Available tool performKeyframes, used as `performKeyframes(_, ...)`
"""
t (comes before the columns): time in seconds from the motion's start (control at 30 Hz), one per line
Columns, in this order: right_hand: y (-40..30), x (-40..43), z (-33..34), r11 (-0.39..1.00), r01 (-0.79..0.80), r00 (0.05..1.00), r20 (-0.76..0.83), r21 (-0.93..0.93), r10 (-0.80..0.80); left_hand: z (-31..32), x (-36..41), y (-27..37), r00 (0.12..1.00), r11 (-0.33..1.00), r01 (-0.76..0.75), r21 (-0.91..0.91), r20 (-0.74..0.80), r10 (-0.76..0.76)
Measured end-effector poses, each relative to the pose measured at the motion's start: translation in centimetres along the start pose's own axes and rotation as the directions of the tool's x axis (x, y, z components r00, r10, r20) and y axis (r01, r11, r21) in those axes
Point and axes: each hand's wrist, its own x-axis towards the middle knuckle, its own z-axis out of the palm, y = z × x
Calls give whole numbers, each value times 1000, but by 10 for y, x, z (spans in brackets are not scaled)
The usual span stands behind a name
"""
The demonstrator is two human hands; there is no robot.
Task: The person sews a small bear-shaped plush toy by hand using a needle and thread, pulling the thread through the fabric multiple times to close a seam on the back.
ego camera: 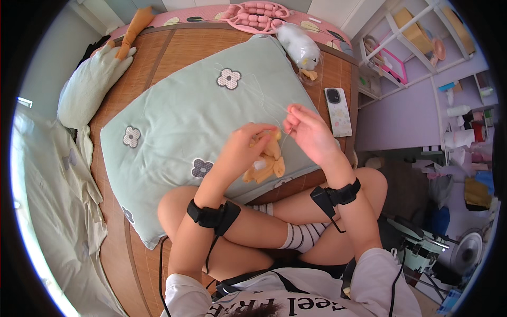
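Note:
My left hand (253, 144) grips a small yellow fabric piece (269, 168) that looks like an unfinished plush part. A bit of white material (259, 164) shows on it. To the right, my right hand (311, 132) is raised with thumb and fingers pinched on a thin white thread (263, 95). The thread loops over the pillow and also runs down toward the yellow piece. Whether a needle sits in the right fingers cannot be made out. Below both hands lies a pale green pillow (170, 115) with flower patches.
A phone (338, 113) lies right of the pillow on the brown mat (186, 45). Behind it is a bagged white plush (299, 47). A pink roller massager (257, 18) rests at the back, a goose plush (95, 83) at left. Shelves (412, 43) stand on the right.

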Motion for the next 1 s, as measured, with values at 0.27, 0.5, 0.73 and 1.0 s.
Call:
performKeyframes(0.27,16,-21,-10,979,199,905,-392,50,-164,-50,-20,20,972,972,180,-148,-125,-199)
performKeyframes(0.5,28,-8,40,985,152,924,-341,-85,-172,-97,-33,33,928,972,144,-185,-317,-198)
performKeyframes(0.73,41,53,64,883,157,941,-204,-443,-270,-121,-42,-17,787,958,257,125,-603,-132)
performKeyframes(1.0,21,61,48,85,262,653,112,-961,-749,-112,-33,-1,659,725,338,600,-701,272)
